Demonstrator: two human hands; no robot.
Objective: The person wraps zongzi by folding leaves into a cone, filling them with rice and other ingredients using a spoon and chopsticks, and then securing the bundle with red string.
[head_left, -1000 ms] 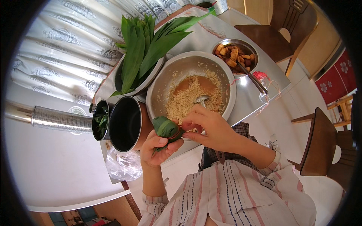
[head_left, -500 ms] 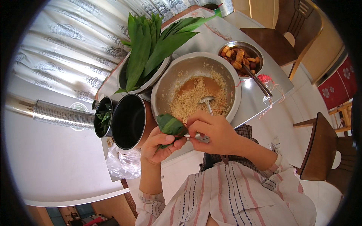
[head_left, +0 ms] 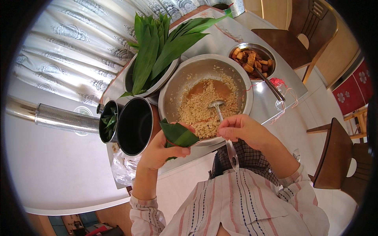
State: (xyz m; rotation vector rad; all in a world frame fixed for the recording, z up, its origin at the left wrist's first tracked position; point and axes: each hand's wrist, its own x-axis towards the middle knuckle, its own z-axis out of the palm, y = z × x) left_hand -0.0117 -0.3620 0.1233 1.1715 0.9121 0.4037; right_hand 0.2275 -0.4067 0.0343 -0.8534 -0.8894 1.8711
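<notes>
In my left hand (head_left: 159,151) is a leaf-wrapped rice dumpling (head_left: 180,135), folded from green leaves, with red string around it. The fingers wrap its underside and the thumb presses its lower right. My right hand (head_left: 244,131) is closed in a pinch to its right, apart from the dumpling, on what looks like the thin red string. Beneath that hand passes the long handle of a metal slotted spoon (head_left: 216,104), whose head rests in the rice (head_left: 197,110). The rice and some brown liquid lie in a wide steel basin (head_left: 167,88) beyond my hands.
Long green leaves (head_left: 145,59) fill a basin at the back left. Nearer stand a dark empty pot (head_left: 135,126) and a smaller pot (head_left: 103,133) holding leaves. At right, a bowl of meat chunks (head_left: 252,59) carries chopsticks (head_left: 269,84) beside red string (head_left: 278,82). Chairs (head_left: 334,157) stand right.
My right hand has moved right, away from the dumpling. My left hand has turned the dumpling and shifted slightly left, showing more of its leaf face. The spoon handle is now more exposed.
</notes>
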